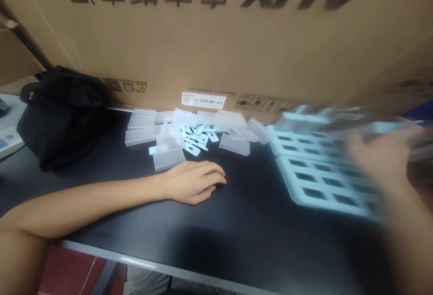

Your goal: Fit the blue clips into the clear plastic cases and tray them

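My left hand rests palm down on the black tabletop, fingers loosely bent and holding nothing. Just beyond it are several translucent plastic boxes and a heap of small light-blue flat pieces with holes. On the right, my right hand is smeared by motion above the far right side of a light-blue tray with rectangular openings. Pale, translucent and light-blue shapes blur around its fingers; whether it grips any of them cannot be made out.
A large cardboard box with upside-down print forms a wall behind the table. To the left lies a black cloth bag, with a white device beside it. The table's front edge runs along the bottom.
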Tool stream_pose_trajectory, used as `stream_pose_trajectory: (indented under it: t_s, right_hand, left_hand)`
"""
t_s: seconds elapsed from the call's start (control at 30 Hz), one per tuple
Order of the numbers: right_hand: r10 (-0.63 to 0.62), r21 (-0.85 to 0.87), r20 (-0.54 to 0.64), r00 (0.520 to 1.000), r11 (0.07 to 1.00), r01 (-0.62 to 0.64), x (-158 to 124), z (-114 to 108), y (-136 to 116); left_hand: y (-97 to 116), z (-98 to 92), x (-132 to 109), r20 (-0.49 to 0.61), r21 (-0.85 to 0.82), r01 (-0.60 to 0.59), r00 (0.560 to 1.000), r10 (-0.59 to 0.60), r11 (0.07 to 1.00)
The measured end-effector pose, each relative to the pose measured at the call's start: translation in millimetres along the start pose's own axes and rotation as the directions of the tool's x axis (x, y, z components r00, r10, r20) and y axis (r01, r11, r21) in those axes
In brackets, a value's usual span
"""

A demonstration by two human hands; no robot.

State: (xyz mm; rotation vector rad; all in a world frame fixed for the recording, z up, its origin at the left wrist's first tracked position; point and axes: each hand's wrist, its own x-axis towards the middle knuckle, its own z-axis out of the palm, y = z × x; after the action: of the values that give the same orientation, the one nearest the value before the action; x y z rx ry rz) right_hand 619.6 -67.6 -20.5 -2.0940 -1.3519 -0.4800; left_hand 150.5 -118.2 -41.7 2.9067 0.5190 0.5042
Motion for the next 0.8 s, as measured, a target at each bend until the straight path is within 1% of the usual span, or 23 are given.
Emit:
stream_pose_trajectory:
  t_s: [0.03,0.1,0.13,0.23,0.33,0.43,0.57,0.7,0.8]
  right_hand:
    - [0.076,0.005,0.078,0.994,0.997,-0.077,-1.6,0.4,-1.1]
    - [0.227,0.002,0.223,0.948,0.973,-0.233,-5.8,-2.4,-12.2]
    - [0.242,0.005,0.261,0.934,0.968,-0.252,-7.5,-4.6,-20.0]
    - [0.237,0.008,0.308,0.921,0.968,-0.252,-9.7,-10.0,-40.0]
    - [0.261,-0.024,0.360,0.896,0.962,-0.271,-8.9,-9.3,-47.6]
    - [0.282,-0.052,0.400,0.872,0.957,-0.286,-6.4,-3.5,-46.7]
    - [0.284,-0.065,0.401,0.871,0.957,-0.282,0.0,7.4,-45.2]
    - [0.288,-0.117,0.412,0.864,0.958,-0.263,6.6,17.8,-43.3]
    - [0.244,-0.076,0.404,0.882,0.969,-0.233,9.5,25.5,-34.5]
  left_hand:
    - [-0.5,0.5,0.2,-0.001,0.005,-0.003,1.000,0.003,1.000]
    - [-1.4,1.2,0.4,-0.004,0.008,-0.012,1.000,0.012,1.000]
    - [-1.7,1.5,0.5,-0.007,0.009,-0.016,1.000,0.016,1.000]
    - [-2.2,2.0,0.9,-0.004,0.013,-0.026,1.000,0.026,1.000]
    - [-1.7,1.7,1.2,0.014,0.021,-0.019,1.000,0.019,1.000]
    - [-0.8,0.6,1.9,0.033,0.025,-0.011,0.999,0.010,1.000]
    - [0.0,-1.4,3.6,0.052,0.029,-0.013,0.999,0.012,0.999]
    - [-1.0,-1.5,4.2,0.041,0.026,-0.029,0.999,0.028,0.999]
    - [-1.2,0.2,4.1,0.035,0.039,-0.043,0.999,0.042,0.998]
